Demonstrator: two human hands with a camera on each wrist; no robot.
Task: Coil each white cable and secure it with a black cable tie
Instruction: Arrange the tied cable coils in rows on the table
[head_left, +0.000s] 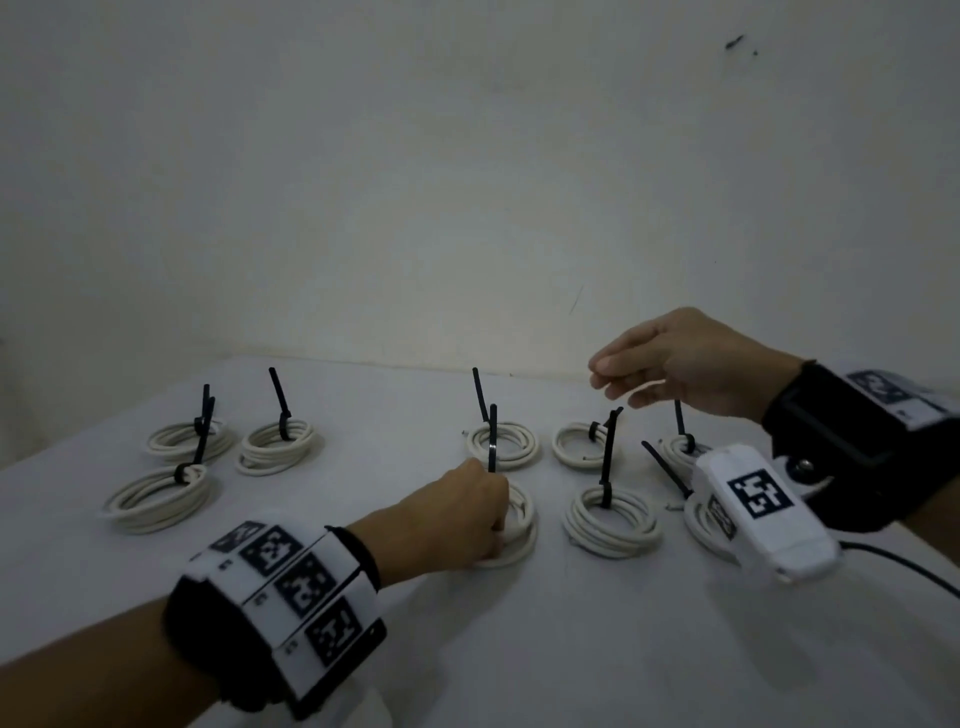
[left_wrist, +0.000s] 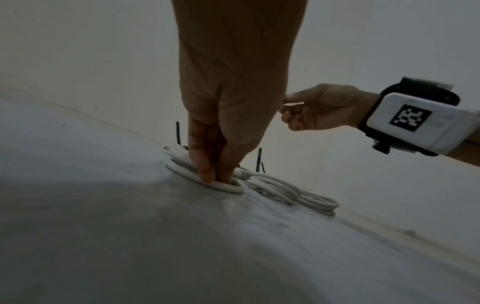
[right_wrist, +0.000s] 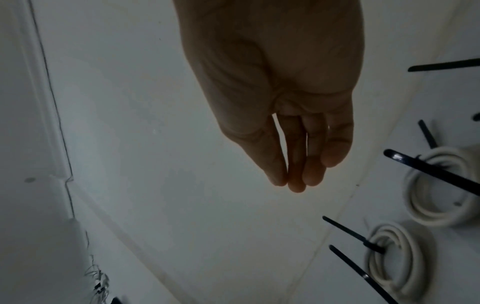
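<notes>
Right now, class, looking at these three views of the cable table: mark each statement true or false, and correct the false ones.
1. The left hand presses down on a white coil lying on the table. True.
2. The right hand rests flat on the table. False: it hangs in the air above the coils, holding nothing.
3. The far-left coils already carry black cable ties. True.
4. The black ties lie flat across the coils. False: their tails stick up.
5. The left fingers reach the coil from above. True.
</notes>
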